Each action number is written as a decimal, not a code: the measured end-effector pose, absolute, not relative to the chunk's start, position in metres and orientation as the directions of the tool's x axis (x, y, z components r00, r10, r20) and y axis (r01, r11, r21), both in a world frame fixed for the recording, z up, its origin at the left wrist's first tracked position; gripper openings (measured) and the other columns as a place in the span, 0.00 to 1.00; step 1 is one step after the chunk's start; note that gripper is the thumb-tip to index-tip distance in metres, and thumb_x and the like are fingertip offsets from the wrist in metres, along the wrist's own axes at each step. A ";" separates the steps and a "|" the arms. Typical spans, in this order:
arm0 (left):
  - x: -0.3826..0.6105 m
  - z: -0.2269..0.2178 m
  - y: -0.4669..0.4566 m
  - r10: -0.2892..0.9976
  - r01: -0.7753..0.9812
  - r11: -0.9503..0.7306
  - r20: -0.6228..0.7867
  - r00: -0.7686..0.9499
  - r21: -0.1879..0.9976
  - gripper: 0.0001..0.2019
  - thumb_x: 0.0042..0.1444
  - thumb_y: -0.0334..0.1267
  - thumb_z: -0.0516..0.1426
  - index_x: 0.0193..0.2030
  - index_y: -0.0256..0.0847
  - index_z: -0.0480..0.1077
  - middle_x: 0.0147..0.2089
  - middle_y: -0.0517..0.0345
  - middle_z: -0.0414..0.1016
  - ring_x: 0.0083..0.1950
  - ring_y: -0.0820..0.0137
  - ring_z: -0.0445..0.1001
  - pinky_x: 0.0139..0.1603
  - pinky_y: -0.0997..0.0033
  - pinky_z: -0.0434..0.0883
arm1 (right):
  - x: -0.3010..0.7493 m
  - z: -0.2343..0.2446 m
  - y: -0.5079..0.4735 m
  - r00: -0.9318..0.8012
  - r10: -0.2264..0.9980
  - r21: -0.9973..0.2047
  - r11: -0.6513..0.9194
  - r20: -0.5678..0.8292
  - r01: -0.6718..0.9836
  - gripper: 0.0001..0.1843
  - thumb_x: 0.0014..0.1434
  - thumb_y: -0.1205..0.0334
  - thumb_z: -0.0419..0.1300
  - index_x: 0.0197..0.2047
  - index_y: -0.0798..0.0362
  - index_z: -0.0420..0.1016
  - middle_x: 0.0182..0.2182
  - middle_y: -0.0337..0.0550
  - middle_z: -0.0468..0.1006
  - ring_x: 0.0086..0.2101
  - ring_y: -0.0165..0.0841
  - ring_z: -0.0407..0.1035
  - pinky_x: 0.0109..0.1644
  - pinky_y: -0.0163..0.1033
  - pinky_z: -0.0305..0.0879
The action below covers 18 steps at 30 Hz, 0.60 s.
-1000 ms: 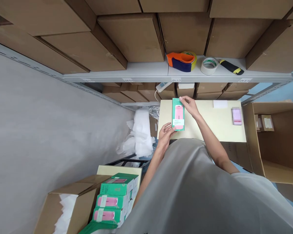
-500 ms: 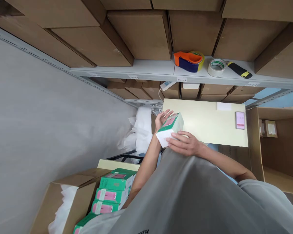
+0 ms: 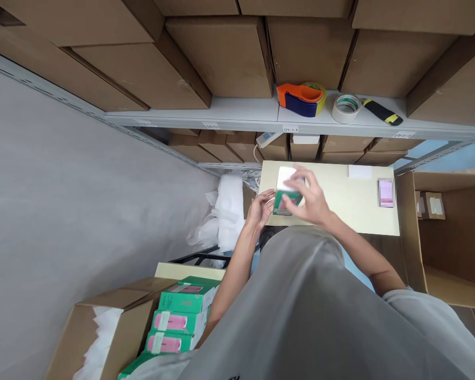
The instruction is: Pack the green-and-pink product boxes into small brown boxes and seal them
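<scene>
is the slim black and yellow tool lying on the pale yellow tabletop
No, the slim black and yellow tool lies on the light grey shelf, beside the round white tape roll.

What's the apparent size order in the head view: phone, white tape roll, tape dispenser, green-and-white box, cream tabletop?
1. cream tabletop
2. green-and-white box and tape dispenser: too close to rank, right hand partly hides the box
3. white tape roll
4. phone

The small box (image 3: pixel 282 191), green with a pink patch and a white face, is over the table (image 3: pixel 348 200) near its left edge. White shows toward the far edge, green toward the near edge; fingers partly hide it.
</scene>
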<state>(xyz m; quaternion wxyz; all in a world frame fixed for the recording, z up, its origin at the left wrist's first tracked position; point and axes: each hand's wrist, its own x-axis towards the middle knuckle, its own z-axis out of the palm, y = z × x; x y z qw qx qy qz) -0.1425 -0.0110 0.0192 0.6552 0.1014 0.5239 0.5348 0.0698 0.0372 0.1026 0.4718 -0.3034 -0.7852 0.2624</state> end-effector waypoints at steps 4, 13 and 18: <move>-0.139 0.032 -0.035 0.830 -0.493 0.445 -0.551 -0.087 0.748 0.24 0.53 0.34 0.70 0.58 0.39 0.81 0.57 0.43 0.88 0.59 0.56 0.87 0.63 0.52 0.84 | 0.074 0.071 0.111 -0.195 0.934 -0.920 0.336 0.298 0.202 0.19 0.68 0.43 0.69 0.53 0.47 0.81 0.53 0.49 0.79 0.57 0.46 0.76 0.66 0.57 0.77; -0.137 0.077 -0.001 0.952 -0.065 0.090 -0.105 -0.288 0.994 0.27 0.54 0.49 0.77 0.59 0.44 0.84 0.65 0.46 0.85 0.55 0.60 0.85 0.62 0.56 0.83 | 0.052 -0.019 0.115 -0.369 0.571 -0.573 -0.811 -0.733 -0.117 0.16 0.74 0.43 0.59 0.50 0.47 0.73 0.40 0.43 0.79 0.38 0.39 0.79 0.44 0.45 0.83; -0.146 0.073 0.024 0.975 0.051 0.138 -0.126 -0.185 0.989 0.19 0.56 0.42 0.73 0.54 0.43 0.85 0.58 0.49 0.87 0.41 0.67 0.81 0.48 0.63 0.83 | 0.036 -0.049 0.070 -0.600 0.190 -0.178 -0.981 -0.777 -0.080 0.22 0.80 0.40 0.50 0.57 0.50 0.71 0.43 0.52 0.83 0.40 0.44 0.85 0.38 0.45 0.85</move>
